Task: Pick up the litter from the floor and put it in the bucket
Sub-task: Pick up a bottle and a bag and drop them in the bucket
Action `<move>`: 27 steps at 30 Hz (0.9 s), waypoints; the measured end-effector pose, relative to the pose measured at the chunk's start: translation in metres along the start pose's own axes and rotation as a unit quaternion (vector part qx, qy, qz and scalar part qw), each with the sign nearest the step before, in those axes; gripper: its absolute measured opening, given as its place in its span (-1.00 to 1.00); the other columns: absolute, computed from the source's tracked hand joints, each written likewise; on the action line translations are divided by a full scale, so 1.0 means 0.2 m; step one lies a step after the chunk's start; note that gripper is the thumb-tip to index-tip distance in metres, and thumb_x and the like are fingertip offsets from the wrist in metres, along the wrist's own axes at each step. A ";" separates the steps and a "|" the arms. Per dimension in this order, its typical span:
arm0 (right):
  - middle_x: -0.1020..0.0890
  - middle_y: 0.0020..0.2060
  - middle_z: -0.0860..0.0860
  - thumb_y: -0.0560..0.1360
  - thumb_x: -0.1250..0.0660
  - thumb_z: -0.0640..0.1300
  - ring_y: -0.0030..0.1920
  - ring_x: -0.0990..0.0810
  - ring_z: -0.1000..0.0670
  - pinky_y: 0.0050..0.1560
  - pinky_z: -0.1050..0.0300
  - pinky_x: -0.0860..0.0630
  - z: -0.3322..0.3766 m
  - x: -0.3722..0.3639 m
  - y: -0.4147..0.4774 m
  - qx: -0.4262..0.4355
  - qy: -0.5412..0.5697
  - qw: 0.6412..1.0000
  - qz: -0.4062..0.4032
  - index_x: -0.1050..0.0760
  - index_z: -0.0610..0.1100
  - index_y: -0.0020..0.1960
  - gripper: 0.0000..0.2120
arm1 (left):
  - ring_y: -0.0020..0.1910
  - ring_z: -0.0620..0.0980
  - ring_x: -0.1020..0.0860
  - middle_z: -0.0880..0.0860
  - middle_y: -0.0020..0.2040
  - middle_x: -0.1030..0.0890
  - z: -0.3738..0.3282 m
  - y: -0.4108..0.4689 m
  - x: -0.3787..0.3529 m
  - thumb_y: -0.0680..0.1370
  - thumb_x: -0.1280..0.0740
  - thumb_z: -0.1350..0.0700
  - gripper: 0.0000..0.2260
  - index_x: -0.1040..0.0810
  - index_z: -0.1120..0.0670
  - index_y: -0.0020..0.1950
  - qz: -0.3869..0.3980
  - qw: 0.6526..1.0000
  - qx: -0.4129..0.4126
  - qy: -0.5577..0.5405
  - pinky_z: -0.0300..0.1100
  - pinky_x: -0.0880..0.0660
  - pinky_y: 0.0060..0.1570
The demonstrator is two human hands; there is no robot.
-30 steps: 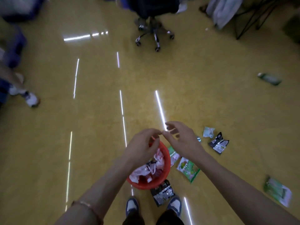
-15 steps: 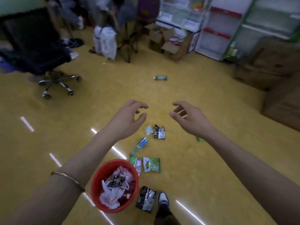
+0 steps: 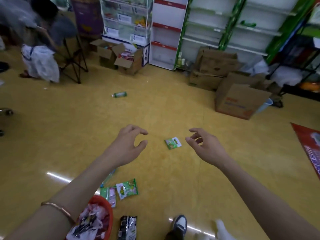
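1. Target: small green snack packet (image 3: 172, 143), lying flat on the yellow floor (image 3: 173, 110), ahead of the person and well apart from the bucket.
2. Key relation: in the head view the packet sits between the two hands. It is closer to the right hand (image 3: 206, 148), just off that thumb tip, than to the left hand (image 3: 128, 146). It looks near-square and is turned corner-on to the viewer, so it has no marked long axis. Height of the hands above the floor cannot be told.
3. Hands: both are empty, with fingers loosely curled and thumb held apart from the fingers. Neither touches anything.
4. Judgement: the right hand is the likelier picker. It needs a reach forward and down, then a pinch at an edge, since a flat packet gives little to grip.
5. Container: red bucket (image 3: 107, 204) at lower left, partly hidden under the left forearm. It holds crumpled white and pink wrappers (image 3: 93, 217) and looks well filled.
6. Litter not yet in it:
   - two green packets (image 3: 127, 188) just beside the rim;
   - a black packet (image 3: 127, 227) near the shoe (image 3: 180, 224);
   - a green bottle (image 3: 119, 94) far ahead, on its side.
7. Surround: cardboard box (image 3: 240, 101) at right, and shelving (image 3: 225, 23) along the wall.
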State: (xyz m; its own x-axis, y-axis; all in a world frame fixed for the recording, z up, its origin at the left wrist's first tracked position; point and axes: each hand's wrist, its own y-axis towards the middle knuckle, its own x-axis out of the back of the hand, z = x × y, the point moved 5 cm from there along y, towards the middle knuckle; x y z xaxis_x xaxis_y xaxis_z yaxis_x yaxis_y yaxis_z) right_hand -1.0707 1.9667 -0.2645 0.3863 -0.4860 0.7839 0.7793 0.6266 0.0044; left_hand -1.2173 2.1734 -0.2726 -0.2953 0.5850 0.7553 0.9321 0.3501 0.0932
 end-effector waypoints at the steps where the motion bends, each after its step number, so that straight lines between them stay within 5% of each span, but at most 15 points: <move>1: -0.56 -0.04 0.08 0.54 -0.26 0.07 -0.08 -0.53 0.10 -0.09 0.22 -0.39 -0.04 0.01 0.03 -0.001 -0.001 1.000 0.001 -0.40 -0.04 0.31 -0.61 | 0.26 -0.08 -0.34 -0.10 0.16 -0.36 0.01 0.03 -0.02 0.56 -0.27 0.02 -0.75 -0.48 -0.03 0.23 0.006 1.000 0.007 0.000 -0.28 -0.27 0.17; 9: -0.54 -0.01 0.10 0.53 -0.26 0.09 -0.03 -0.54 0.09 -0.07 0.19 -0.45 -0.34 0.16 0.54 0.019 -0.002 0.999 0.043 -0.40 -0.03 0.32 -0.60 | 0.11 -0.15 -0.46 -0.10 0.17 -0.36 -0.08 0.49 -0.17 0.57 -0.26 0.03 -0.77 -0.47 -0.02 0.23 0.006 0.999 0.048 -0.002 -0.32 -0.37 0.02; 18: -0.54 0.08 0.08 0.54 -0.23 0.11 0.01 -0.54 0.08 -0.07 0.19 -0.42 -0.52 0.40 1.14 0.087 -0.021 0.993 0.079 -0.37 -0.01 0.35 -0.58 | 0.05 0.00 -0.51 -0.08 0.17 -0.38 -0.16 1.02 -0.24 0.56 -0.28 0.05 -0.75 -0.48 -0.01 0.23 -0.069 0.991 0.117 -0.002 -0.19 -0.40 0.10; 27: -0.55 0.11 0.04 0.55 -0.22 0.10 0.04 -0.54 0.05 -0.01 0.13 -0.48 -0.51 0.30 1.59 0.122 -0.027 0.983 0.131 -0.35 -0.04 0.37 -0.56 | 0.12 -0.11 -0.42 -0.07 0.16 -0.38 0.08 1.27 -0.17 0.56 -0.29 0.07 -0.75 -0.48 0.00 0.24 -0.105 0.978 0.176 0.021 -0.22 -0.37 0.08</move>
State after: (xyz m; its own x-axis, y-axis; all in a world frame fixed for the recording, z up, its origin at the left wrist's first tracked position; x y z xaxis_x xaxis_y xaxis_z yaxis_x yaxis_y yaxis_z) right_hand -0.7493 2.0742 -0.2789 0.5264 -0.2585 0.8100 0.5114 0.8573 -0.0588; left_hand -0.9740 2.2535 -0.2847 -0.4576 0.4449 0.7698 0.7188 0.6948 0.0257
